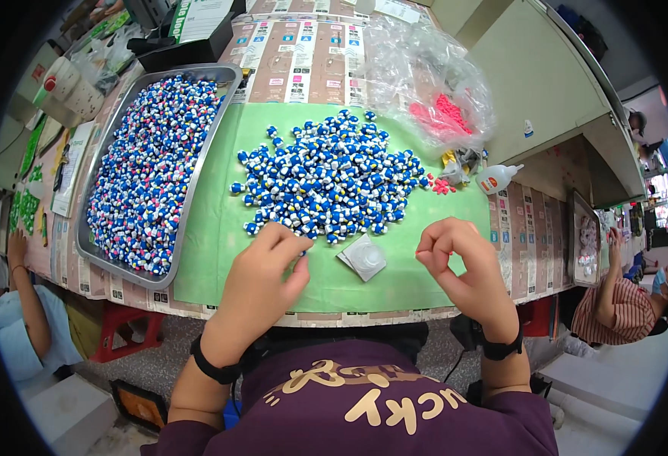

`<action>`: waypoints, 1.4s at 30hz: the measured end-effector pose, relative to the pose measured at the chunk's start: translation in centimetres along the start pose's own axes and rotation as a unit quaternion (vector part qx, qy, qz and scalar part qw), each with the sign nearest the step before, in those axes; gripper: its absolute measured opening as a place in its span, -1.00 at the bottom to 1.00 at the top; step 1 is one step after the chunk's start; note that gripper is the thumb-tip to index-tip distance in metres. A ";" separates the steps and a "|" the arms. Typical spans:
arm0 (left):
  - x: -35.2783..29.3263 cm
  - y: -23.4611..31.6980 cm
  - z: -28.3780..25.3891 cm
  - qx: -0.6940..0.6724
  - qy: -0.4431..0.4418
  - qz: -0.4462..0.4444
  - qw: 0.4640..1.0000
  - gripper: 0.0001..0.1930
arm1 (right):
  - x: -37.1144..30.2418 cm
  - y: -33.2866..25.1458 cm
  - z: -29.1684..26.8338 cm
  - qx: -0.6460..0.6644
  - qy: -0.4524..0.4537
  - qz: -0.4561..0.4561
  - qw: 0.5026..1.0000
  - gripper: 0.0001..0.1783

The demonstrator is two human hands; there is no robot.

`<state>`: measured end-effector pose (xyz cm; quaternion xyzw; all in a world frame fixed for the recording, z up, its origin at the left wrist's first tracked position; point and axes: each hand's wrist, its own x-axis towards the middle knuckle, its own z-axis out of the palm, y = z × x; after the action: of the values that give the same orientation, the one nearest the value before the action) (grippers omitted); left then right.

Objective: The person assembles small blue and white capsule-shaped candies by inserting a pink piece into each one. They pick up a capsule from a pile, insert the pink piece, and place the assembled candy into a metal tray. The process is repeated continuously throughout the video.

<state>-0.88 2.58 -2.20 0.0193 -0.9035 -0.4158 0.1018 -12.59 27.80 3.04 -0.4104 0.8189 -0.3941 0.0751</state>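
Note:
At the near left edge of a heap of small blue-and-white figure pieces, my left hand is closed in a pinch. A bit of blue shows between its thumb and forefinger. My right hand hovers over the green sheet to the right, thumb and forefinger brought together; what they hold, if anything, is too small to make out. Between the hands lies a small grey-white square pad with a clear round blob on top. Several loose pink bits lie right of the heap.
A metal tray full of similar pieces stands at the left. Beyond the heap are a clear plastic bag with pink parts and a white squeeze bottle. A cabinet borders the right. Co-workers sit at both sides.

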 end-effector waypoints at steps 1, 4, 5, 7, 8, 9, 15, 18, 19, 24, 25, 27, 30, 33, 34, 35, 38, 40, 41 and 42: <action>0.0 0.2 -0.3 -0.081 0.010 -0.027 0.996 -0.78 | 0.1 -0.6 0.1 0.023 0.007 -0.017 1.000 -0.77; 0.2 1.6 -1.6 -0.312 0.010 -0.092 0.946 -0.78 | 0.4 -1.9 0.6 0.051 0.012 -0.076 0.996 -0.73; 0.3 2.1 -1.7 -0.346 -0.013 -0.089 0.934 -0.79 | 0.7 -2.4 0.8 0.040 0.014 -0.101 0.994 -0.73; 0.6 3.3 -1.2 -0.413 -0.059 -0.081 0.905 -0.82 | 1.2 -3.3 1.2 0.015 0.020 -0.150 0.988 -0.73; 0.7 3.8 -0.8 -0.460 -0.075 -0.082 0.881 -0.85 | 1.3 -3.4 1.5 -0.006 0.027 -0.177 0.984 -0.73; 0.8 4.0 -0.6 -0.480 -0.087 -0.085 0.869 -0.85 | 1.5 -3.7 1.6 -0.018 0.026 -0.194 0.980 -0.74; 0.8 4.6 -0.5 -0.566 -0.115 -0.112 0.809 -0.88 | 1.9 -3.9 1.9 -0.032 0.046 -0.235 0.970 -0.79; 0.6 4.5 -0.1 -0.526 -0.068 -0.076 0.844 -0.88 | 2.0 -4.0 2.4 -0.024 0.064 -0.236 0.969 -0.80; 0.5 4.5 0.0 -0.516 -0.055 -0.069 0.852 -0.88 | 2.1 -4.0 2.5 -0.021 0.067 -0.232 0.970 -0.79; 0.3 4.7 0.0 -0.467 -0.009 -0.035 0.884 -0.89 | 2.1 -4.3 3.3 0.048 0.086 -0.159 0.982 -0.76; 0.4 4.6 0.1 -0.409 0.012 0.004 0.912 -0.89 | 2.0 -4.3 3.6 0.085 0.088 -0.126 0.984 -0.76; 0.6 4.4 0.3 -0.286 0.053 0.083 0.953 -0.88 | 1.6 -4.5 3.7 0.183 0.081 -0.044 0.979 -0.75; 0.9 4.4 0.4 -0.179 0.090 0.161 0.966 -0.86 | 1.3 -4.6 3.6 0.329 0.047 0.071 0.940 -0.75; 0.9 4.7 0.6 -0.181 0.092 0.156 0.967 -0.85 | 1.3 -4.2 3.3 0.391 0.010 0.115 0.913 -0.73; 0.9 4.6 0.7 -0.183 0.089 0.149 0.968 -0.84 | 1.5 -4.1 3.1 0.401 -0.002 0.124 0.908 -0.73; 0.9 4.5 0.8 -0.184 0.087 0.142 0.969 -0.83 | 1.7 -4.1 2.9 0.411 -0.013 0.132 0.902 -0.73; 0.9 4.1 0.9 -0.186 0.090 0.110 0.972 -0.80 | 2.7 -3.9 2.4 0.326 -0.047 0.096 0.939 -0.73; 0.7 3.6 0.5 -0.202 0.076 0.059 0.975 -0.78 | 3.7 -2.5 1.9 0.142 -0.055 0.014 0.988 -0.74; 0.6 3.1 0.2 -0.213 0.080 0.053 0.972 -0.77 | 4.0 -1.8 1.7 0.047 -0.057 -0.028 0.997 -0.73; 0.5 2.5 0.1 -0.225 0.083 0.046 0.970 -0.76 | 4.2 -1.1 1.9 -0.023 -0.062 -0.042 0.997 -0.75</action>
<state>-1.24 4.23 -0.28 -0.0117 -0.7750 -0.6002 0.1973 -13.79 23.23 3.38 -0.4700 0.8036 -0.3515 0.0990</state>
